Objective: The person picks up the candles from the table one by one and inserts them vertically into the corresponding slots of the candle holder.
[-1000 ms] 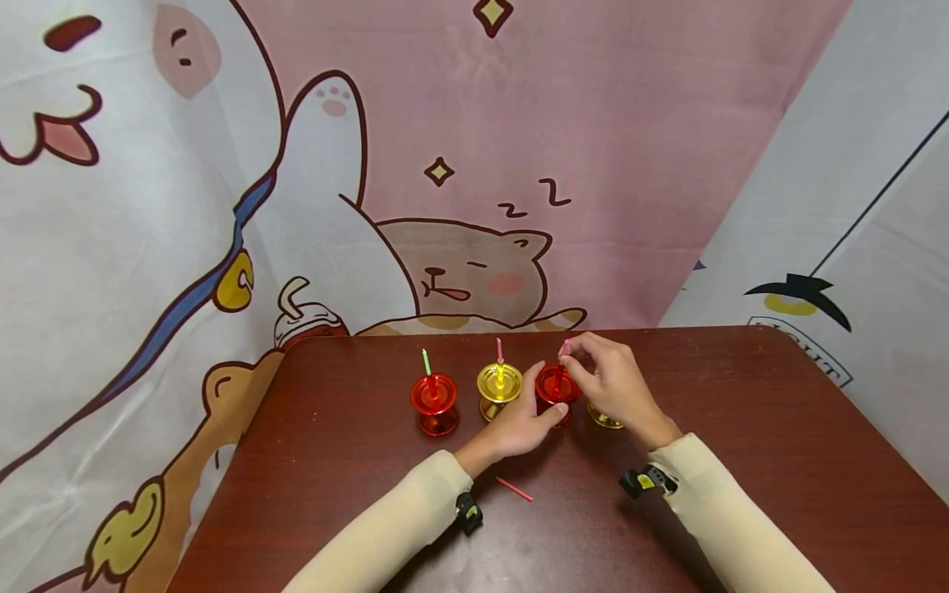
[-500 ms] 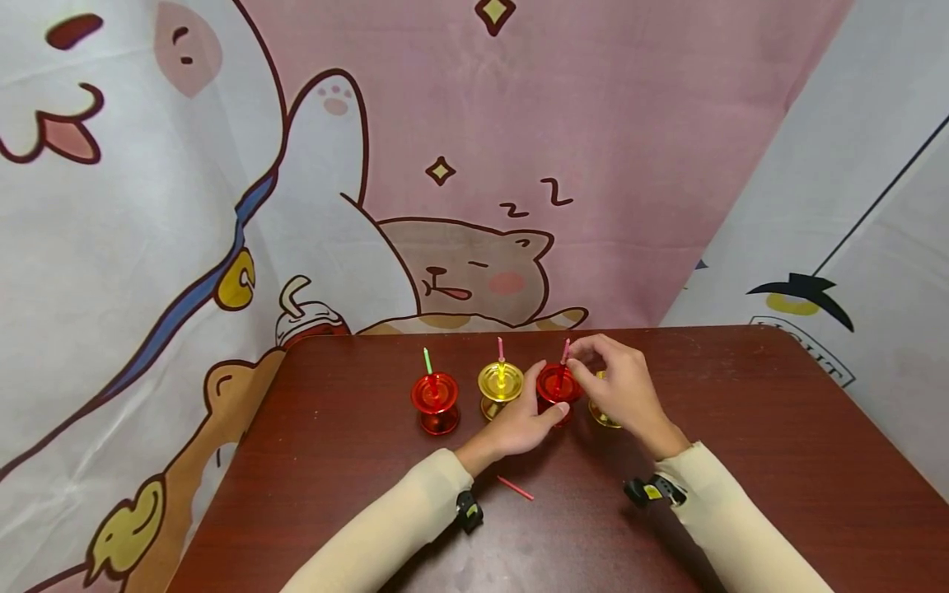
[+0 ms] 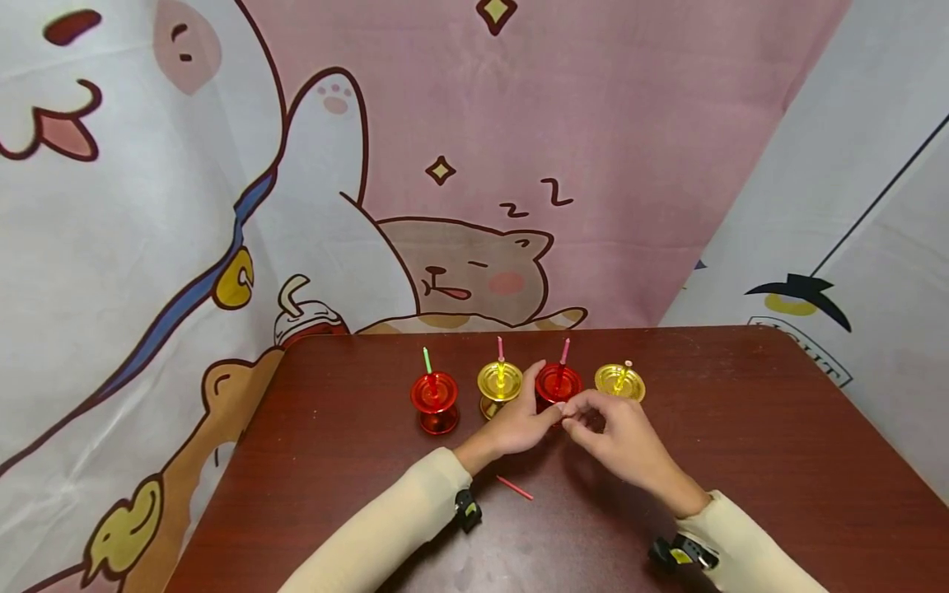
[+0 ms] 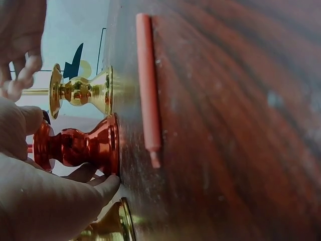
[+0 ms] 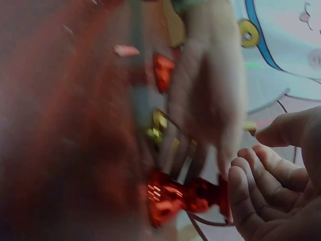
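Observation:
My left hand [image 3: 519,427] holds a red candle holder [image 4: 75,146], thumb on one side and fingers on the other. A pink candle [image 3: 566,351] stands upright in that holder. Just right of my left thumb, my right hand [image 3: 628,443] hovers with loosely bent fingers and nothing visible between them. Behind it stands a gold candle holder [image 3: 610,375] with a candle whose pale tip [image 3: 628,363] shows. Left of my left hand is another gold candle holder [image 3: 489,380] with a pink candle [image 3: 500,349].
A red candle holder [image 3: 439,422] with a green candle [image 3: 427,361] ends the row at left. One loose red candle [image 3: 515,488] lies on the brown table [image 3: 356,478] in front of my left wrist. A printed cloth [image 3: 630,165] hangs behind the table.
My right hand has let go of the pink candle and moved down toward me, beside my left thumb. The right gold holder now shows more. My left hand keeps its hold.

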Demonstrator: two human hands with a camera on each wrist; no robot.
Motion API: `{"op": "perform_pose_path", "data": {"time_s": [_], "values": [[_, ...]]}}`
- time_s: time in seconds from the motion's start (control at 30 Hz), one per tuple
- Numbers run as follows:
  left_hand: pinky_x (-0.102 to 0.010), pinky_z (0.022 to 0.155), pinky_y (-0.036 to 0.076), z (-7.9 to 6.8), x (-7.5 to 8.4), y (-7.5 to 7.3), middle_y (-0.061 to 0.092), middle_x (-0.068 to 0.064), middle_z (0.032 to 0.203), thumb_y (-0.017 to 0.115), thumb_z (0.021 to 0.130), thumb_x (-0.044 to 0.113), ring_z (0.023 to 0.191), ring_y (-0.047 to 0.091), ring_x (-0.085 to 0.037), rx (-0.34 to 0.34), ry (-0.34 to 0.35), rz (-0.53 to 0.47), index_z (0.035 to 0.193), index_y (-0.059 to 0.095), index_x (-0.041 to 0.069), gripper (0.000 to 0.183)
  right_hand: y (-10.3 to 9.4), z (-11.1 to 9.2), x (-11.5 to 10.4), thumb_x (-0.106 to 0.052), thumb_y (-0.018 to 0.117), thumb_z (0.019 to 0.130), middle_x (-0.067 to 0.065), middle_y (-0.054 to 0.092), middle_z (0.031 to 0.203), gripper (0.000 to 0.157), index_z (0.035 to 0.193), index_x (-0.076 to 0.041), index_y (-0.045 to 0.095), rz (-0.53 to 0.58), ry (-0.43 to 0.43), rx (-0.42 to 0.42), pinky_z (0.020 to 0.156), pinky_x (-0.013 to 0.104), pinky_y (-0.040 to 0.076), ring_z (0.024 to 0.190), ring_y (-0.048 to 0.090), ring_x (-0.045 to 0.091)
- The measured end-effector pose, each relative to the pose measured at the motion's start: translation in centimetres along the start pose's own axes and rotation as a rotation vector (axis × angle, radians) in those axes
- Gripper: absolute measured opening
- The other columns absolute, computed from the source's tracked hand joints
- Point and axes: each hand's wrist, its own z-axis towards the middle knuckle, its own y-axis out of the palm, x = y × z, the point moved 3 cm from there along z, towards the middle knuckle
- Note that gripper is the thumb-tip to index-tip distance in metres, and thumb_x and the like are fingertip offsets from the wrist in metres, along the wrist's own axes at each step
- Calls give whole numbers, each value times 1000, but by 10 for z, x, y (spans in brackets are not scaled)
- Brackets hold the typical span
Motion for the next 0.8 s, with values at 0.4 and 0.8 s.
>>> {"op": "perform_pose_path", "data": {"time_s": [0.4,0.8], "values": [[-52,121,43,-2,3,0,50,-22,164,65,110,36,141,59,-34,11,-44,26,175,17,15,84,40,-29,-12,-4,90,87,-8,74,89,16,98,-9,80,162,-46,-248,66,29,60,78,67,2],[-49,119,45,0,-2,2,51,-18,164,66,109,40,136,62,-30,24,-51,44,175,17,19,85,66,-28,-10,-23,99,83,-14,70,79,22,91,-13,81,71,57,-330,68,25,56,74,66,1]]}}
